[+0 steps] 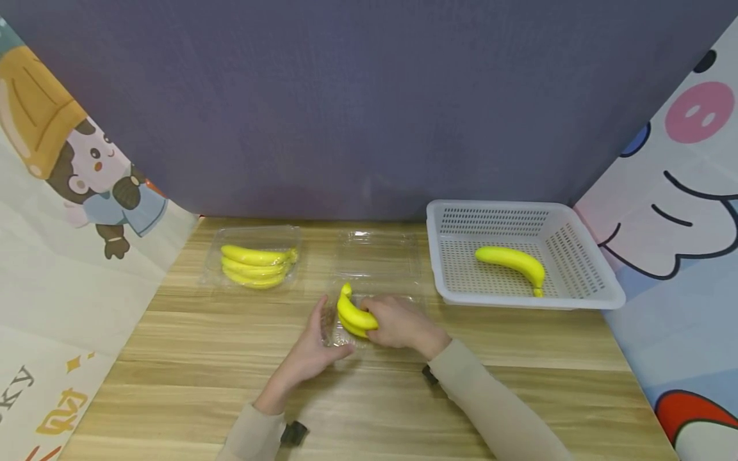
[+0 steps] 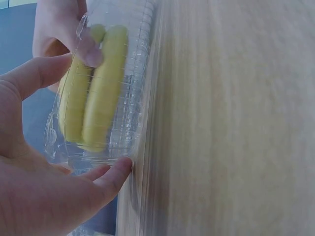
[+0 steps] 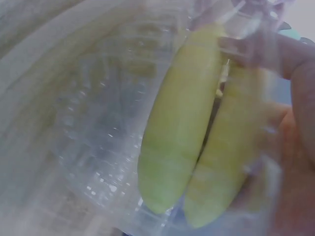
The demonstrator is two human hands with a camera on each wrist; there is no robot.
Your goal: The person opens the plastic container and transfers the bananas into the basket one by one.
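My right hand [image 1: 400,323] grips a yellow banana [image 1: 356,314] at its right end, over the base of a clear plastic clamshell box [image 1: 340,341]. Below and beside it another banana [image 2: 101,105] lies in the same base; the right wrist view shows both side by side through the clear wall. The box's lid [image 1: 377,256] is folded back, away from me. On the left side my left hand [image 1: 311,351] holds the base, thumb at the near edge and fingers along the end wall. The right fingertips are partly hidden behind the fruit.
A closed clear box [image 1: 212,256] with several bananas [image 1: 254,269] stands at the back left. At the back right is a white perforated basket [image 1: 594,301] with one banana [image 1: 513,259] inside. A dark panel [image 1: 369,115] rises behind the wooden table [image 1: 202,358].
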